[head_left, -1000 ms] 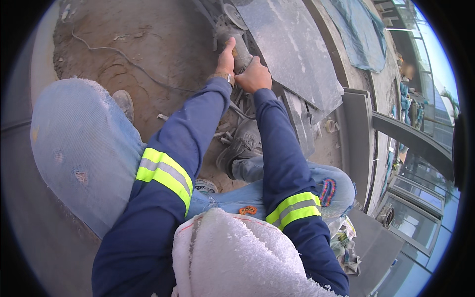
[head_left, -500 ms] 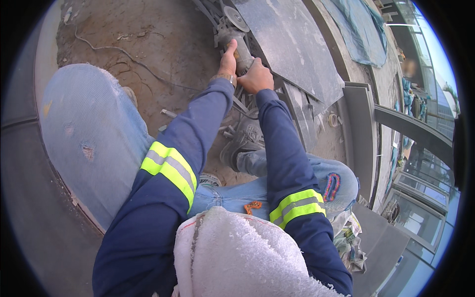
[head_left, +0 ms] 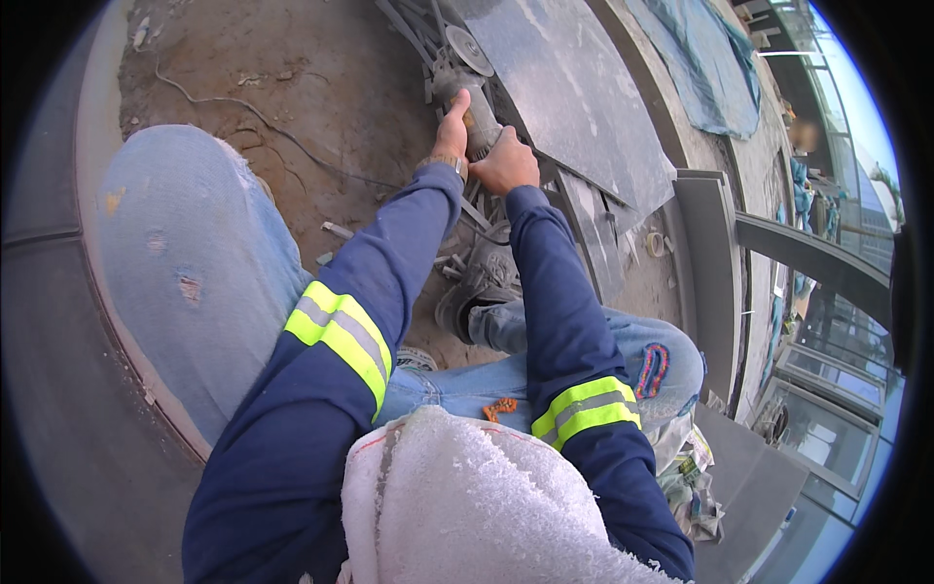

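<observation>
An angle grinder (head_left: pixel 480 119) with a pale round disc (head_left: pixel 470 51) is held out in front of me in both hands. My left hand (head_left: pixel 449 136) wraps the left side of its body, thumb lying forward along it. Around the rear of the grinder my right hand (head_left: pixel 508 163) is closed. The disc sits at the left edge of a large grey stone slab (head_left: pixel 574 92); whether it touches the slab I cannot tell. Narrow grey strips (head_left: pixel 409 34) lie just left of the disc. My fingers' undersides are hidden.
A grey cable (head_left: pixel 282 136) runs over the dirt floor (head_left: pixel 321 68) toward my left wrist. Small offcuts (head_left: pixel 338 231) lie near my shoe (head_left: pixel 477 287). On the right stand a grey upright panel (head_left: pixel 708 282) and a blue sheet (head_left: pixel 700 68). Farther right, a person (head_left: pixel 804 136) is near glazed frames.
The grinder and both hands appear slightly lower in the picture, and my left knee a little farther right. Both hands keep their hold.
</observation>
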`<state>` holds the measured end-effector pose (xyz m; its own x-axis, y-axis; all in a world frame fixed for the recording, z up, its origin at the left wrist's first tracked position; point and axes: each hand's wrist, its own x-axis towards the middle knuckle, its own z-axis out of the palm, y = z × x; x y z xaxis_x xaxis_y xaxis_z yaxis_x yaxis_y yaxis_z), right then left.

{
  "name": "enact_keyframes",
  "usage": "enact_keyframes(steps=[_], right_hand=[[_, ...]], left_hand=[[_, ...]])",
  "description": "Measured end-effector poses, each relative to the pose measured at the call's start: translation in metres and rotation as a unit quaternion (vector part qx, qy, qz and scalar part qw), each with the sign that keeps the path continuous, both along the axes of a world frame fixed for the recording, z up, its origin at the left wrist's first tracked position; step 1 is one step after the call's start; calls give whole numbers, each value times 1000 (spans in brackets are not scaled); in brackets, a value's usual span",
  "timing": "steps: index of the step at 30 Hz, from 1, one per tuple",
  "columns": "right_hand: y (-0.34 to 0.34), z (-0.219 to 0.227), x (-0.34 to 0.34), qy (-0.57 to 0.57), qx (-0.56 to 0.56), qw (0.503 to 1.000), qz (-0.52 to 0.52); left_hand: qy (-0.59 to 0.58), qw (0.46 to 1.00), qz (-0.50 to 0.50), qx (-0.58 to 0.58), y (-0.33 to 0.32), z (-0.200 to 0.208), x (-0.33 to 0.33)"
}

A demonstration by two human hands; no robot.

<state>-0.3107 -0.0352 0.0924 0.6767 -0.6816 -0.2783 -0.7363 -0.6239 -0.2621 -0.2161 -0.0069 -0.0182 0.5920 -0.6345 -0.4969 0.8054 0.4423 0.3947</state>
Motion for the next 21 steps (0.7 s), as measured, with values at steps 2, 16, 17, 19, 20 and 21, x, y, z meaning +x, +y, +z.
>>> enact_keyframes(steps=[2, 16, 17, 19, 20, 21], right_hand=[[-3, -2, 0, -6, -1, 1000, 2], [-3, -2, 16, 22, -2, 1000, -1], [-5, -5, 14, 24, -7, 1000, -7], [-3, 0, 19, 22, -12, 1000, 0], [1, 1, 26, 19, -10, 1000, 7], [0, -1, 28, 21, -11, 1000, 6]], left_hand=[[0, 1000, 4, 3, -1, 4, -2], [-20, 997, 25, 70, -15, -11, 10], [-32, 997, 26, 63, -17, -7, 6], [-15, 999, 18, 48, -13, -17, 20], [-6, 999, 13, 40, -9, -23, 27], [1, 999, 18, 43, -10, -23, 28]])
